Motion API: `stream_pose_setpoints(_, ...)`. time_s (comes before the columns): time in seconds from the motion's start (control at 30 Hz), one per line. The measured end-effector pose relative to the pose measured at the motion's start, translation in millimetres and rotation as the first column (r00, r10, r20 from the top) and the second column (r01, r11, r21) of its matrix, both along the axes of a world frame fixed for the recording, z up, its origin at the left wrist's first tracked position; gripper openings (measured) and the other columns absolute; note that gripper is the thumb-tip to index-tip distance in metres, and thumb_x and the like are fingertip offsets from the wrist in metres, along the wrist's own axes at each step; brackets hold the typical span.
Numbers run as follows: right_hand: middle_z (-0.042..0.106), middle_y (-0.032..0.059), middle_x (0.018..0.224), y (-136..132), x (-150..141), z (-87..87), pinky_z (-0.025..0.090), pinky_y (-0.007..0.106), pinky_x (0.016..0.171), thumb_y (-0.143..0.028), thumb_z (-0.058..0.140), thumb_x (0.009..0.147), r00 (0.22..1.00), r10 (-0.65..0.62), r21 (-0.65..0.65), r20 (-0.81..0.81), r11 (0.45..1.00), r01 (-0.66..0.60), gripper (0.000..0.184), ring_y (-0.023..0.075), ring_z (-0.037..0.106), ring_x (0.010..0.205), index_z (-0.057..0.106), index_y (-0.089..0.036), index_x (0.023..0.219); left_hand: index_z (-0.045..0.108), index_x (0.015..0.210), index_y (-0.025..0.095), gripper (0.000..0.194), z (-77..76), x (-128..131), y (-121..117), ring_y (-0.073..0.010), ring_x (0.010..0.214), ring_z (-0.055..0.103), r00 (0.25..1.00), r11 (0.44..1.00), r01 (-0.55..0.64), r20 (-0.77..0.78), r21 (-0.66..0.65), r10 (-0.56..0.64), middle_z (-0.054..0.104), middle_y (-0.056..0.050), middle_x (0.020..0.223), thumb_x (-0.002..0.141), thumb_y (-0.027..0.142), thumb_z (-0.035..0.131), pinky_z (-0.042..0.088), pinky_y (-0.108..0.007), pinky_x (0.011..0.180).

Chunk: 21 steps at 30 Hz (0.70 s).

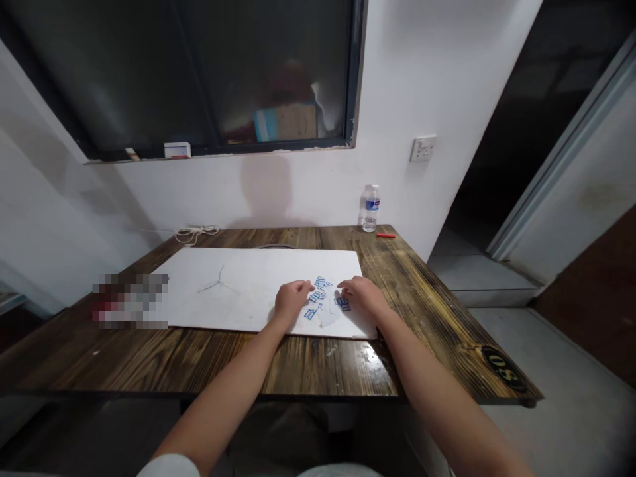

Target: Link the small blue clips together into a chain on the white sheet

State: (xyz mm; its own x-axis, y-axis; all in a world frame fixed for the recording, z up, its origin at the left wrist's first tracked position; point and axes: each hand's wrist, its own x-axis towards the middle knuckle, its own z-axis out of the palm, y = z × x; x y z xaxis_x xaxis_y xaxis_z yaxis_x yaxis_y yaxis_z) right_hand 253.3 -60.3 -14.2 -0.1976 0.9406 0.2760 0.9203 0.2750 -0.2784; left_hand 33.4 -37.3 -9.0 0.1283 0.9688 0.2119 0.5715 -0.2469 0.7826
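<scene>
My left hand rests on the right part of a white board, its thumb and fingers drawn together beside some small blue-outlined pieces. Whatever it may pinch is too small to make out. Across the pieces, my right hand reaches in from the right with fingers bent and a slight gap between thumb and forefinger. Another blue piece lies just below its fingertips. A pale, thin scrap is on the board between the hands. The pieces' exact kind is unclear.
The board lies on a dark wooden table. A water bottle and a red stick-like object stand and lie at the back right. A coiled white cable is at the back left. Dark lines mark the board; something blurred sits left.
</scene>
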Motion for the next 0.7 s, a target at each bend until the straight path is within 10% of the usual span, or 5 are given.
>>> stream_pose_setpoints(0.7,0.069,0.0088,0.097,3.8,-5.5,-5.6,0.04,0.026,0.081,-0.016,0.049,0.084,0.997,0.045,0.05,0.063,0.998,-0.049,0.032,0.0204,0.059,0.091,0.065,-0.019,0.112,0.069,0.075,0.014,0.038,-3.8,1.8,8.3,-0.0174,0.066,0.065,0.901,0.977,0.106,0.434,-0.184,-0.016,0.071,-0.011,0.078,0.078,0.048,0.051,0.045,-0.024,0.054)
